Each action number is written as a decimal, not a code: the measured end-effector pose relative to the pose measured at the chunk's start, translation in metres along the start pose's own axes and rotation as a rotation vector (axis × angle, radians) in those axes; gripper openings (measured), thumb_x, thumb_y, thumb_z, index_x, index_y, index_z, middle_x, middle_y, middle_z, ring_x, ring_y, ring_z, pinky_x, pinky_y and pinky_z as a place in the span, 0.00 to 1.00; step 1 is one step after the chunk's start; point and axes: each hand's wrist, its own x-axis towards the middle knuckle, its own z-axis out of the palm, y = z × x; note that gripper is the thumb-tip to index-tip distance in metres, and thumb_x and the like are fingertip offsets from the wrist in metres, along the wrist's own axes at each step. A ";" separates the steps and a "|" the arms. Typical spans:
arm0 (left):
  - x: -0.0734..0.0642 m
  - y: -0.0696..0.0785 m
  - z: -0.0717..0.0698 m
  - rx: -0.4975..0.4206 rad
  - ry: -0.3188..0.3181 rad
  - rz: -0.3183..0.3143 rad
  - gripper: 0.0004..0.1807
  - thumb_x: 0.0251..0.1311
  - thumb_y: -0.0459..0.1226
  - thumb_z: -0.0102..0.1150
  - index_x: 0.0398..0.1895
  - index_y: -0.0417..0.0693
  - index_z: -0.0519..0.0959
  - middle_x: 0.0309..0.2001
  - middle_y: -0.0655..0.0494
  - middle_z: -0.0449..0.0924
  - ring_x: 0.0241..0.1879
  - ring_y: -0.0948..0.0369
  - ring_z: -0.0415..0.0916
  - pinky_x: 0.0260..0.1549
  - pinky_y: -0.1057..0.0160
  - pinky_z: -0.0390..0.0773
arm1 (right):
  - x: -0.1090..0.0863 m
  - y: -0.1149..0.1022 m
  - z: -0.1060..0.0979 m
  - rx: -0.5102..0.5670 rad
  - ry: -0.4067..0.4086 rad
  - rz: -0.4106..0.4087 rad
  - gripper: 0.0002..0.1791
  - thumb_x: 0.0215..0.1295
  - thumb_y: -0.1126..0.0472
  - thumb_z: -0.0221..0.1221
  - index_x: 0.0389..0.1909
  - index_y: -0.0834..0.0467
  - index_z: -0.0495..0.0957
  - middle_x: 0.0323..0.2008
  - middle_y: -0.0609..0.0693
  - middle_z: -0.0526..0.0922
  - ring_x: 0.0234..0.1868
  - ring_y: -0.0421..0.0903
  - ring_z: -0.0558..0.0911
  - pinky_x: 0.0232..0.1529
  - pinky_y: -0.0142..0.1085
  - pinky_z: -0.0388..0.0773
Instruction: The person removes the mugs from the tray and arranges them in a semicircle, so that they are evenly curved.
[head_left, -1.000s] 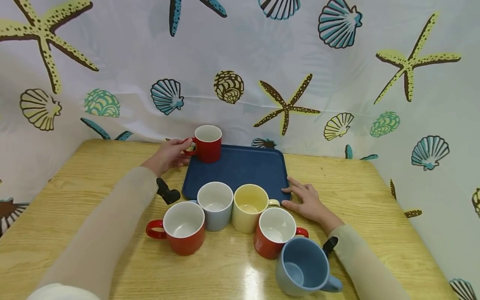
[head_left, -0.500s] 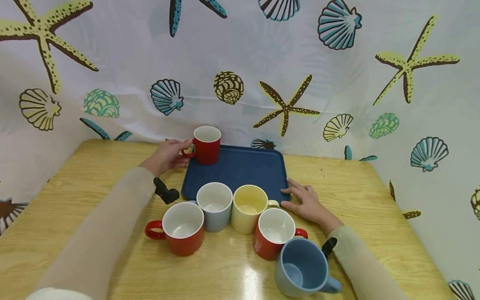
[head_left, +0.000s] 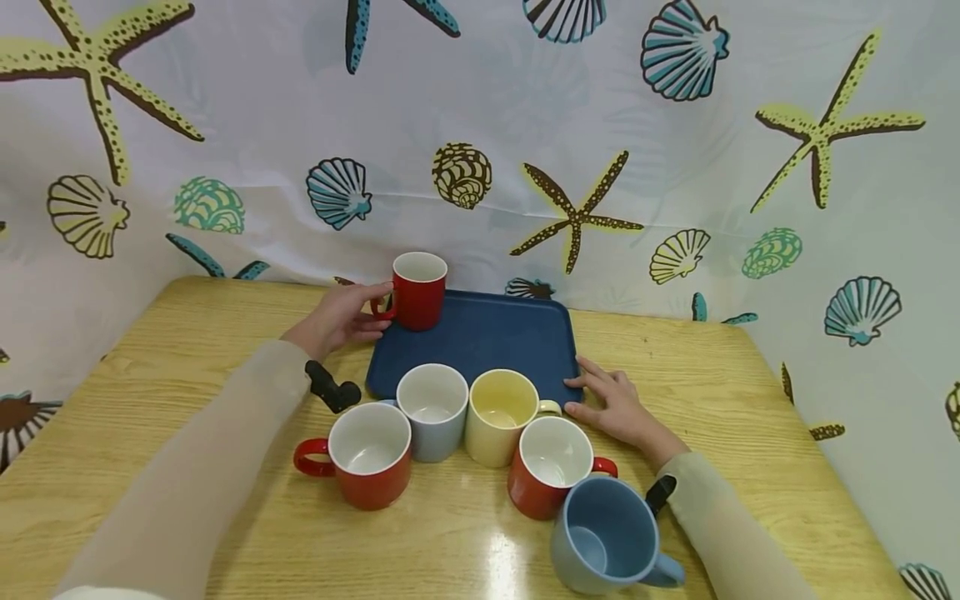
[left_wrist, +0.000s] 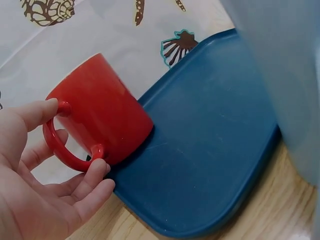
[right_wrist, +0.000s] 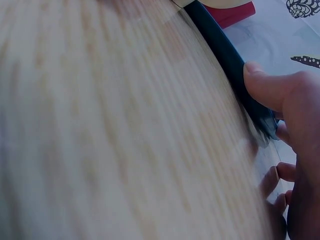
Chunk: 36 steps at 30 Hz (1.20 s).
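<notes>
A red mug (head_left: 418, 296) with a white inside stands upright at the back left corner of a dark blue tray (head_left: 498, 333). My left hand (head_left: 341, 315) holds it by the handle: in the left wrist view the thumb presses the top of the handle (left_wrist: 59, 150) and fingertips touch its lower end. At the opposite side, my right hand (head_left: 611, 404) rests its fingertips on the tray's right edge, near the front corner. The right wrist view shows that thumb against the tray's rim (right_wrist: 225, 52).
Before the tray stand a red mug (head_left: 369, 483), a pale blue mug (head_left: 435, 437), a yellow mug (head_left: 487, 437), another red mug (head_left: 536, 492) and a blue mug (head_left: 596, 558). They lie between my forearms on the wooden table (head_left: 435, 550). A shell-patterned cloth (head_left: 262, 83) hangs behind.
The left hand has shifted very slightly to the right at the mug's handle. The right hand keeps its place at the tray's edge, and the front mugs stay put.
</notes>
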 end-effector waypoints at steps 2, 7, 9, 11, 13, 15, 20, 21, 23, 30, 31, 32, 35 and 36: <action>-0.001 0.000 0.001 -0.007 -0.008 0.006 0.37 0.57 0.54 0.59 0.66 0.52 0.58 0.63 0.44 0.63 0.49 0.50 0.75 0.47 0.56 0.75 | 0.000 0.000 0.000 0.000 0.000 0.001 0.28 0.58 0.37 0.57 0.58 0.46 0.74 0.72 0.45 0.49 0.61 0.54 0.56 0.56 0.57 0.56; -0.006 -0.002 0.002 0.003 -0.036 0.043 0.39 0.57 0.54 0.58 0.67 0.50 0.56 0.64 0.43 0.61 0.48 0.50 0.75 0.48 0.55 0.75 | 0.001 0.001 0.001 0.004 0.002 -0.007 0.28 0.58 0.38 0.57 0.58 0.46 0.74 0.72 0.45 0.50 0.61 0.54 0.56 0.57 0.57 0.55; -0.006 -0.003 0.000 0.007 -0.052 0.045 0.39 0.57 0.54 0.58 0.67 0.48 0.57 0.64 0.42 0.61 0.48 0.50 0.75 0.49 0.55 0.74 | 0.001 0.001 0.001 0.004 0.004 -0.012 0.28 0.59 0.38 0.57 0.58 0.46 0.74 0.72 0.46 0.50 0.61 0.55 0.56 0.57 0.57 0.55; -0.007 -0.004 -0.002 0.012 -0.069 0.043 0.39 0.57 0.54 0.58 0.67 0.46 0.57 0.63 0.42 0.62 0.47 0.50 0.75 0.50 0.55 0.73 | 0.000 0.001 0.002 0.003 0.005 -0.014 0.28 0.59 0.38 0.57 0.58 0.46 0.74 0.72 0.47 0.50 0.61 0.55 0.56 0.57 0.57 0.55; -0.009 -0.005 -0.004 0.015 -0.081 0.040 0.38 0.58 0.54 0.57 0.65 0.44 0.58 0.61 0.41 0.62 0.47 0.50 0.75 0.50 0.55 0.73 | 0.000 0.000 0.001 0.006 0.005 -0.011 0.28 0.58 0.38 0.57 0.57 0.46 0.74 0.72 0.47 0.50 0.62 0.55 0.56 0.57 0.58 0.55; -0.011 -0.006 -0.006 0.012 -0.093 0.040 0.37 0.58 0.54 0.58 0.63 0.44 0.59 0.60 0.41 0.63 0.47 0.50 0.75 0.50 0.55 0.73 | 0.000 -0.001 0.001 0.013 0.007 -0.008 0.28 0.58 0.39 0.57 0.57 0.47 0.74 0.72 0.47 0.50 0.62 0.55 0.55 0.57 0.58 0.54; -0.018 -0.007 -0.010 -0.019 -0.119 0.030 0.35 0.57 0.55 0.58 0.61 0.45 0.61 0.57 0.41 0.66 0.49 0.50 0.74 0.50 0.56 0.73 | -0.001 -0.001 0.001 0.018 0.008 -0.010 0.28 0.59 0.39 0.58 0.57 0.47 0.74 0.72 0.47 0.50 0.62 0.55 0.55 0.57 0.57 0.54; -0.020 -0.007 -0.011 -0.027 -0.127 0.027 0.36 0.57 0.55 0.58 0.62 0.45 0.60 0.57 0.41 0.66 0.50 0.49 0.74 0.50 0.56 0.73 | -0.001 -0.001 0.001 0.017 0.008 -0.012 0.28 0.59 0.39 0.58 0.57 0.47 0.74 0.72 0.47 0.50 0.62 0.55 0.55 0.57 0.57 0.54; -0.024 -0.008 -0.012 -0.042 -0.143 0.027 0.38 0.57 0.56 0.58 0.65 0.46 0.59 0.58 0.41 0.65 0.53 0.48 0.72 0.51 0.56 0.72 | -0.001 -0.001 0.001 0.015 0.008 -0.014 0.27 0.59 0.40 0.58 0.57 0.48 0.74 0.72 0.47 0.50 0.62 0.55 0.55 0.58 0.57 0.53; -0.032 -0.012 -0.019 -0.037 -0.167 0.074 0.44 0.55 0.58 0.57 0.69 0.46 0.55 0.60 0.41 0.63 0.55 0.47 0.70 0.56 0.53 0.67 | -0.002 -0.001 0.002 0.019 0.006 -0.005 0.28 0.59 0.40 0.58 0.58 0.48 0.74 0.72 0.47 0.50 0.62 0.55 0.55 0.58 0.57 0.53; -0.033 -0.013 -0.020 -0.031 -0.165 0.082 0.44 0.55 0.58 0.57 0.68 0.45 0.55 0.59 0.41 0.64 0.54 0.47 0.70 0.57 0.53 0.67 | -0.001 -0.001 0.002 0.018 0.007 -0.005 0.28 0.59 0.40 0.58 0.58 0.48 0.74 0.72 0.47 0.50 0.62 0.55 0.55 0.58 0.57 0.53; -0.034 -0.013 -0.021 -0.025 -0.161 0.090 0.43 0.55 0.59 0.57 0.67 0.45 0.57 0.58 0.41 0.65 0.54 0.47 0.71 0.57 0.53 0.66 | -0.001 -0.001 0.002 0.016 0.008 -0.006 0.28 0.59 0.40 0.57 0.58 0.48 0.74 0.72 0.47 0.50 0.62 0.55 0.55 0.57 0.57 0.53; -0.035 -0.015 -0.025 -0.006 -0.150 0.121 0.38 0.56 0.58 0.56 0.62 0.45 0.62 0.55 0.43 0.67 0.53 0.46 0.71 0.57 0.52 0.66 | 0.000 0.000 0.003 0.009 0.007 -0.006 0.28 0.59 0.39 0.57 0.58 0.47 0.74 0.72 0.47 0.50 0.62 0.55 0.55 0.57 0.57 0.54; -0.036 -0.016 -0.026 0.002 -0.148 0.134 0.35 0.56 0.58 0.56 0.58 0.45 0.65 0.54 0.44 0.68 0.52 0.46 0.71 0.57 0.52 0.66 | 0.000 -0.001 0.002 0.007 0.007 -0.006 0.28 0.59 0.39 0.57 0.58 0.47 0.74 0.72 0.47 0.50 0.62 0.55 0.55 0.57 0.57 0.54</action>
